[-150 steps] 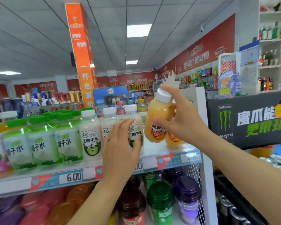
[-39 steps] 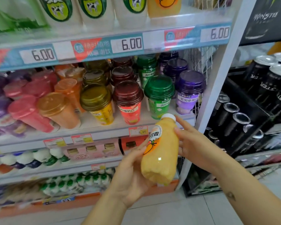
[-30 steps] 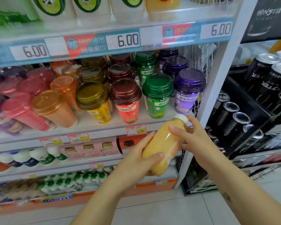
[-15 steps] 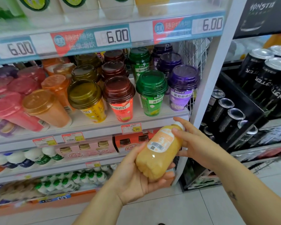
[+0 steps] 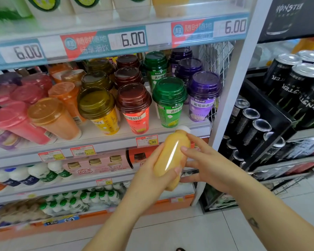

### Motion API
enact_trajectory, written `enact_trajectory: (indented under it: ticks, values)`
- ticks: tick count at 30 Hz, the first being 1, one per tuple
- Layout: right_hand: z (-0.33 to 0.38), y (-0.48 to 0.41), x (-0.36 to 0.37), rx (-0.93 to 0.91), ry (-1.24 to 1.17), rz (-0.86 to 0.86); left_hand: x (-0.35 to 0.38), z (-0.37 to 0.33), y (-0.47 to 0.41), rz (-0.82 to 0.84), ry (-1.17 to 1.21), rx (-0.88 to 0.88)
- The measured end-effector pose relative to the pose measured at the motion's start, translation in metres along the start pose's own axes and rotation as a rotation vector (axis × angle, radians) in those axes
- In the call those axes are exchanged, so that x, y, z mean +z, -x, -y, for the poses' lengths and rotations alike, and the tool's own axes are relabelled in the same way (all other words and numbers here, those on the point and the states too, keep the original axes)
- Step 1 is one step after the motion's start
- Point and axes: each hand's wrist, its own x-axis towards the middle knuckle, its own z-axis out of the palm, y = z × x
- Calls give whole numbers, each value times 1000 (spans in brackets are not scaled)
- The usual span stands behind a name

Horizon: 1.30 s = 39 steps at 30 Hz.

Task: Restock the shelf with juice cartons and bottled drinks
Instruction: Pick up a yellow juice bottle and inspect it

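Nearest to me, my left hand [image 5: 152, 176] was wrapped around the lower body of the orange juice bottle [image 5: 172, 157], thumb across its front. My right hand [image 5: 207, 165] sat against the bottle's right side with fingers loosely spread, fingertips resting on its shoulder rather than closed round it. The bottle was held in the air, tilted with its white cap up and to the right, just in front of the cup shelf edge [image 5: 116, 140].

Change noted: half a second before, the barcode label faced me; now a bare, glossy side did. I judged the bottle had been rotated for inspection, so it was not yet shelved and the restocking step remained open.

Beyond the bottle, the lidded drink cups [image 5: 134, 107] filled the cup shelf from front to back, with no gap that I could see. Above the bottle, the top shelf rail [image 5: 132, 39] carried 6.00 tags, and one orange bottle base [image 5: 170, 6] stood there. To the right of the bottle ran the white upright post [image 5: 232, 98], then the black energy-drink cans [image 5: 252, 131]. Open room lay mainly below and toward me, over the tiled floor [image 5: 188, 232].
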Motion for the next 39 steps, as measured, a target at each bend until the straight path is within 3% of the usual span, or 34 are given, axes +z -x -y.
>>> enact_trajectory:
  ticks: [3, 6, 11, 18, 23, 28, 32, 35, 39]
  values:
    - [-5, -2, 10, -65, -106, -87, -3, 0, 5, -24, -161, 131]
    - [-12, -8, 14, -84, -238, -163, 0, -5, 12, -49, -124, 224]
    - [-15, -7, 16, 71, -639, -178, 0, -6, 13, 7, 177, 160]
    - [-20, -2, 17, 287, -886, -250, 0, -5, 7, 27, 182, 107]
    - [-19, -1, 14, 237, -869, -238, -3, -5, 5, 30, 244, 44]
    - [-3, -3, 7, -95, -618, -211, -5, -9, -1, 19, 279, -46]
    - [19, 1, 1, -323, -404, -107, -5, -17, -7, 172, 248, -62]
    - [39, 5, 4, -408, -333, -6, 2, -30, -8, 297, 348, -54]
    - [69, 6, 9, -474, -204, 51, 2, -48, -19, 277, 445, 60]
